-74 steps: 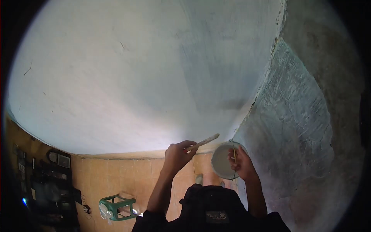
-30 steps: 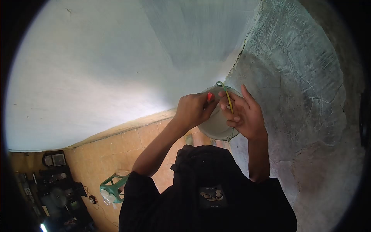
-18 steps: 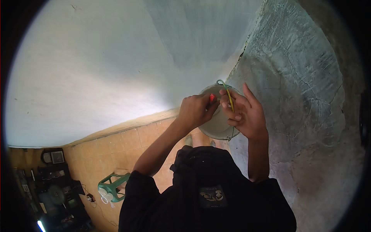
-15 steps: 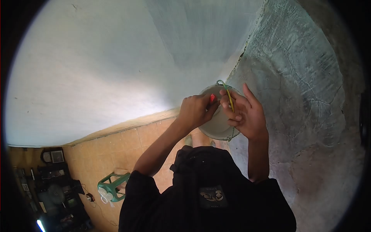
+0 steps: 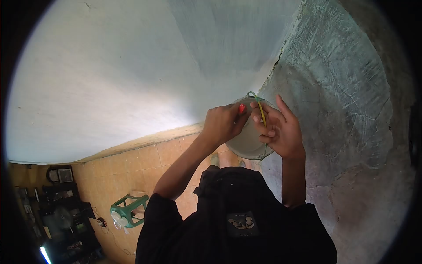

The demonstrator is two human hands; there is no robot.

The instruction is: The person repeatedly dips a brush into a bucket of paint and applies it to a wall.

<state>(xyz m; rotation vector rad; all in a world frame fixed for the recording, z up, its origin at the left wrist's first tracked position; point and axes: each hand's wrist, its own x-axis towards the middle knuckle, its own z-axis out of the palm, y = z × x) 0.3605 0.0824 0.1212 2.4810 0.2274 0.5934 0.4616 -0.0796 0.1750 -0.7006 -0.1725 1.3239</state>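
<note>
A round bucket (image 5: 246, 146) with pale grey contents hangs or stands in front of me; what supports it below is hidden. My right hand (image 5: 283, 132) has its fingers curled around the yellow-green bucket handle (image 5: 262, 112), with one finger stretched outward. On the left side of the bucket, over its rim, my left hand (image 5: 222, 125) is closed on an object with a red end (image 5: 242, 108). Only that red end shows above the fist, so its kind cannot be made out. Both hands are close together above the bucket's opening.
A pale wall (image 5: 110, 79) with a greyer painted patch is in front. To the right is a rough, cracked grey wall (image 5: 347, 97). A green stool (image 5: 128, 212) carrying clear cups stands on the orange tiled floor (image 5: 167, 156), near a dark shelf (image 5: 66, 220) with household items.
My left hand has shifted very slightly, and the red end is turned a little. The right hand and bucket look the same.
</note>
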